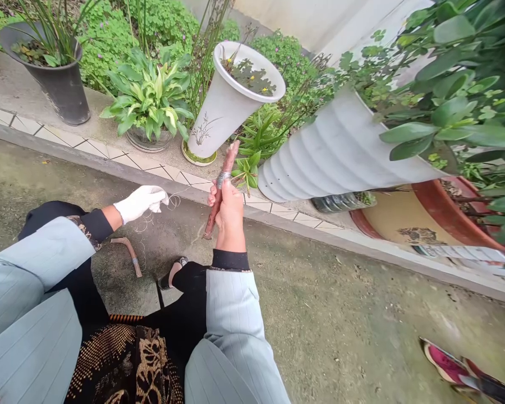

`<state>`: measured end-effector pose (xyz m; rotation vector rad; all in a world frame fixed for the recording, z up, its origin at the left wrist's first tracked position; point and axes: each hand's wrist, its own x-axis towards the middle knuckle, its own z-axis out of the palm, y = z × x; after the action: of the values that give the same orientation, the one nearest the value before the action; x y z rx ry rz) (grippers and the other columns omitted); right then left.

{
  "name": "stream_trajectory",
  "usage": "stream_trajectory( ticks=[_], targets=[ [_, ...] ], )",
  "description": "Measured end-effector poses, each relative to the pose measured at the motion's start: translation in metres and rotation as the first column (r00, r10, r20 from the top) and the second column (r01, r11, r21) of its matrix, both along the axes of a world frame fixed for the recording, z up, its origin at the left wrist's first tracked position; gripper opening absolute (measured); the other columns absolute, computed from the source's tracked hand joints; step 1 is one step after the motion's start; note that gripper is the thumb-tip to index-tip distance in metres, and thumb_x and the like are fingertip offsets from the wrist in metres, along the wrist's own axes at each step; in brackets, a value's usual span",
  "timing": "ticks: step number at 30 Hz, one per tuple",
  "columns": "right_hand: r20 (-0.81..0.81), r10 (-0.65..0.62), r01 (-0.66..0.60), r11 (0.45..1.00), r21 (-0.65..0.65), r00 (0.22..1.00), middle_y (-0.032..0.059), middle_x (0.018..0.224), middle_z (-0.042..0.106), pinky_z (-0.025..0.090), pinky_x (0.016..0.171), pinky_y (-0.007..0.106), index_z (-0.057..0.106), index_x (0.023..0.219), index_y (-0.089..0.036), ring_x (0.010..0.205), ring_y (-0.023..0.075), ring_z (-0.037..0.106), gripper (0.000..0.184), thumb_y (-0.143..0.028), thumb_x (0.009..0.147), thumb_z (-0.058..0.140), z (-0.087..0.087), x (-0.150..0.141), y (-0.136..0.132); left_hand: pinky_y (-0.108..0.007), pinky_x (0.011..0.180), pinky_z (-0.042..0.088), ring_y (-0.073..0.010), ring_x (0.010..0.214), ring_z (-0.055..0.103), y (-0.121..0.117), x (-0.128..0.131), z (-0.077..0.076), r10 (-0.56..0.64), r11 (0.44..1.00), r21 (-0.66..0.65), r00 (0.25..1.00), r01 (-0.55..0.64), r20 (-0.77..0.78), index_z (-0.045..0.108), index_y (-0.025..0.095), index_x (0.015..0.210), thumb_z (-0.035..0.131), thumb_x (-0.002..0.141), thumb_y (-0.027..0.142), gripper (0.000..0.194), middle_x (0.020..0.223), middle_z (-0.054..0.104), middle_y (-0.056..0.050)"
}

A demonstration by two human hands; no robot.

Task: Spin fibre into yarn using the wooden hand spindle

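By ledge (pixel 130 159) | right grip (pixel 229 207) closed round stick (pixel 228 159) | left grip (pixel 139 203) pinching wire (pixel 179 199) | planters (pixel 223 115) beyond

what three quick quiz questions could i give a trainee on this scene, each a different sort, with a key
1. What covers the left hand?
a) a white fabric glove
b) a black rubber glove
c) nothing

2. True or false: the right hand grips a reddish-brown stick wrapped with silvery wire.

3. Fill in the blank: the tall, flared white pot with a plant drawing stands on a shallow, round, yellow-green ____.

Key: 1 a; 2 true; 3 saucer
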<state>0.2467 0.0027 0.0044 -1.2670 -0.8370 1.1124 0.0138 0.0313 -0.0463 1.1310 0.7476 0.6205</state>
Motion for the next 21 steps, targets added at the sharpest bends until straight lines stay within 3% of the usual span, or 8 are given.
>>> stream_trajectory(
  ticks=[6, 11, 14, 16, 18, 21],
  targets=[
    [-0.164, -0.358, 0.375, 0.923, 0.088, 0.919, -0.0007, 0.079, 0.056, 0.039, 0.045, 0.020, 0.053, 0.089, -0.021, 0.052, 0.0055, 0.047, 0.037, -0.056, 0.084, 0.059, -0.002, 0.027, 0.001, -0.024, 0.063, 0.049, -0.0071, 0.045, 0.043, 0.000, -0.004, 0.000, 0.013, 0.999, 0.048, 1.000, -0.013, 0.002, 0.064, 0.012, 0.090, 0.055, 0.087, 0.028, 0.019, 0.044, 0.040, 0.009],
    [-0.230, -0.349, 0.391, 0.904, 0.175, 0.909, 0.0032, 0.099, 0.062, 0.037, 0.044, 0.020, 0.054, 0.092, -0.021, 0.051, 0.0044, 0.042, 0.041, -0.061, 0.087, 0.050, -0.001, 0.032, -0.001, -0.026, 0.064, 0.051, -0.0077, 0.044, 0.043, 0.001, -0.006, -0.005, 0.082, 0.996, 0.035, 0.989, -0.078, -0.122, 0.063, 0.013, 0.088, 0.053, 0.085, 0.026, 0.016, 0.044, 0.042, 0.008],
    [-0.244, -0.377, 0.434, 0.865, 0.253, 0.894, 0.0024, 0.101, 0.060, 0.037, 0.046, 0.019, 0.054, 0.091, -0.021, 0.052, 0.0042, 0.041, 0.040, -0.060, 0.088, 0.049, 0.002, 0.034, -0.003, -0.024, 0.061, 0.048, -0.0087, 0.045, 0.044, 0.002, -0.011, -0.003, 0.109, 0.989, 0.127, 0.959, -0.078, -0.263, 0.063, 0.014, 0.084, 0.051, 0.083, 0.025, 0.016, 0.045, 0.044, 0.007],
    [-0.235, -0.436, 0.491, 0.824, 0.284, 0.869, 0.0028, 0.103, 0.059, 0.038, 0.047, 0.020, 0.054, 0.091, -0.021, 0.055, 0.0052, 0.044, 0.039, -0.059, 0.089, 0.048, 0.006, 0.037, -0.005, -0.022, 0.054, 0.042, -0.0095, 0.045, 0.045, 0.003, -0.016, 0.000, 0.113, 0.971, 0.238, 0.903, -0.012, -0.415, 0.064, 0.015, 0.083, 0.050, 0.081, 0.025, 0.017, 0.049, 0.049, 0.005],
    [-0.213, -0.482, 0.526, 0.800, 0.289, 0.850, 0.0040, 0.105, 0.059, 0.039, 0.047, 0.021, 0.053, 0.092, -0.021, 0.059, 0.0068, 0.047, 0.038, -0.058, 0.089, 0.048, 0.009, 0.042, -0.006, -0.022, 0.051, 0.037, -0.0112, 0.049, 0.049, 0.005, -0.022, 0.003, 0.083, 0.938, 0.319, 0.808, 0.134, -0.584, 0.065, 0.017, 0.082, 0.048, 0.079, 0.026, 0.019, 0.056, 0.059, 0.002],
    [-0.154, -0.566, 0.584, 0.758, 0.290, 0.810, 0.0057, 0.105, 0.058, 0.040, 0.046, 0.022, 0.051, 0.092, -0.022, 0.063, 0.0090, 0.050, 0.037, -0.058, 0.091, 0.044, 0.014, 0.056, -0.010, -0.024, 0.053, 0.038, -0.0145, 0.057, 0.059, 0.010, -0.030, 0.004, 0.030, 0.899, 0.304, 0.650, 0.314, -0.759, 0.067, 0.018, 0.078, 0.046, 0.076, 0.026, 0.022, 0.066, 0.069, 0.000]
  ],
)
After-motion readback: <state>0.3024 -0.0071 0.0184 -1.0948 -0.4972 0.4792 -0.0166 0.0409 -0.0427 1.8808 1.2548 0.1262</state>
